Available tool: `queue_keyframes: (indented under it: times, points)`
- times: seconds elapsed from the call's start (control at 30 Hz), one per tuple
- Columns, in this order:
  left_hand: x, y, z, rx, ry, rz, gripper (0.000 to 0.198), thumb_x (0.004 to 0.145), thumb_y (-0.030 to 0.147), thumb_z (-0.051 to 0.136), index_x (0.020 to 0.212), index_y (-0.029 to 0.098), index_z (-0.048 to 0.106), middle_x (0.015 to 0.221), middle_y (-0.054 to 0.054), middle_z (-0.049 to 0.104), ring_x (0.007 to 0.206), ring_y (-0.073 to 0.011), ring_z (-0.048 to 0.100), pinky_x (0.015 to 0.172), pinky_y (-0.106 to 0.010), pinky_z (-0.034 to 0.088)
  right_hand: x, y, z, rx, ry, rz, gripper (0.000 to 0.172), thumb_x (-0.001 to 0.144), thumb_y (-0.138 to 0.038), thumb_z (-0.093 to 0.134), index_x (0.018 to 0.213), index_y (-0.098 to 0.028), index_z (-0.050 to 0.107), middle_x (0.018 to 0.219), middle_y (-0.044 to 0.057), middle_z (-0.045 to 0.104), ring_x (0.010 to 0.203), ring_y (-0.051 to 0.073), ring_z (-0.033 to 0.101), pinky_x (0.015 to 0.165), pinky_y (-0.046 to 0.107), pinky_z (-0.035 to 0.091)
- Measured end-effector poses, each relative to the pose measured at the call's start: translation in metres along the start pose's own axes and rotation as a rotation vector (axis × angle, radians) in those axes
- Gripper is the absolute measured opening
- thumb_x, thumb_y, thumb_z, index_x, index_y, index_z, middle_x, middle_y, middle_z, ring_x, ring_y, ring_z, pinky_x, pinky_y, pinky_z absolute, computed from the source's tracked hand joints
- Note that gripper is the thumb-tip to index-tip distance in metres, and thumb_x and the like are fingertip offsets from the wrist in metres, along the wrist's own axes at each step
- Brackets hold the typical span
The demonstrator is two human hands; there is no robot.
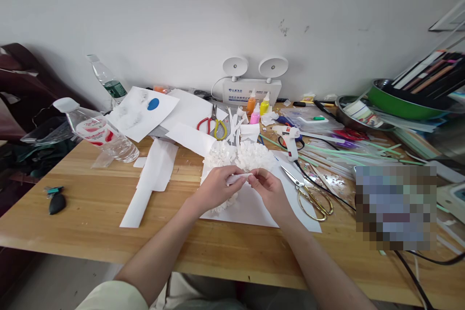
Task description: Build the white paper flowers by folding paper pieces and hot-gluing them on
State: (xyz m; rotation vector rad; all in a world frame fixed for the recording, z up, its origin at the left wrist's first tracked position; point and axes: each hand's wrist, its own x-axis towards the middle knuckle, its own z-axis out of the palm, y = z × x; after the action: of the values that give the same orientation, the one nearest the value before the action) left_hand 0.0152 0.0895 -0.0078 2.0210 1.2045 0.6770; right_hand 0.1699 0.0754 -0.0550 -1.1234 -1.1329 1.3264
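Note:
Between my two hands is a small rolled strip of white paper [238, 178]. My left hand [221, 184] pinches its left part, and the fingertips of my right hand [264, 185] close on its right end. Beneath and behind them lie fluffy clusters of white paper bits [256, 156] on a white sheet [250, 210]. Part of the clusters is hidden by my hands. Gold-handled scissors [313, 201] rest open at the sheet's right side.
A white glue gun [290, 141] with a black cord stands behind the scissors. Red-and-yellow-handled pliers [212, 125], small paint bottles [255, 114] and an emergency light [250, 89] are farther back. To the left are a water bottle [103, 135], paper strips [147, 189] and a key fob [57, 202].

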Motion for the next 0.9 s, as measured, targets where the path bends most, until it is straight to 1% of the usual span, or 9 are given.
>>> queue_keyframes:
  times: [0.2,0.43,0.63,0.73,0.9]
  points:
    - [0.0006,-0.0002,-0.0016,-0.009,-0.001,0.008,0.02,0.082,0.03,0.044,0.079,0.018,0.06,0.076,0.0,0.063,0.065,-0.0112,0.051,0.059,-0.022,0.038,0.0009,0.0019,-0.0018,-0.034,-0.011,-0.025,0.018,0.072,-0.036,0.06,0.082,-0.02,0.059,0.079,0.001,0.059,0.076,0.015,0.054,0.073,0.029,0.043]
    - [0.001,0.0015,-0.0033,-0.011,0.013,0.014,0.019,0.082,0.029,0.044,0.077,0.017,0.059,0.075,-0.001,0.062,0.067,-0.0118,0.054,0.061,-0.022,0.04,0.0004,-0.0015,-0.0018,-0.058,-0.019,-0.039,0.017,0.072,-0.036,0.059,0.078,-0.02,0.057,0.077,0.002,0.058,0.075,0.015,0.054,0.071,0.029,0.045]
    - [0.0014,0.0002,-0.0003,-0.01,0.081,0.001,0.013,0.079,0.025,0.048,0.077,0.018,0.058,0.075,0.0,0.063,0.068,-0.0114,0.054,0.062,-0.022,0.041,-0.0013,-0.0039,-0.0013,-0.03,-0.028,-0.04,0.014,0.07,-0.033,0.062,0.077,-0.021,0.059,0.077,0.001,0.06,0.076,0.015,0.055,0.073,0.03,0.044]
    - [0.0017,-0.0013,0.0023,-0.017,0.095,0.01,0.012,0.079,0.025,0.048,0.078,0.018,0.058,0.076,0.0,0.062,0.069,-0.0114,0.055,0.063,-0.022,0.042,-0.0022,-0.0044,-0.0003,-0.021,-0.047,-0.046,0.012,0.071,-0.031,0.062,0.077,-0.021,0.06,0.077,0.001,0.06,0.077,0.016,0.055,0.075,0.03,0.044]
    - [0.0019,-0.0026,0.0043,-0.035,0.092,0.041,0.014,0.08,0.022,0.045,0.081,0.018,0.059,0.079,-0.002,0.062,0.073,-0.0123,0.055,0.066,-0.023,0.043,-0.0035,-0.0062,0.0013,-0.099,-0.061,-0.095,0.01,0.073,-0.031,0.059,0.075,-0.021,0.06,0.075,0.001,0.058,0.074,0.015,0.053,0.071,0.029,0.043]
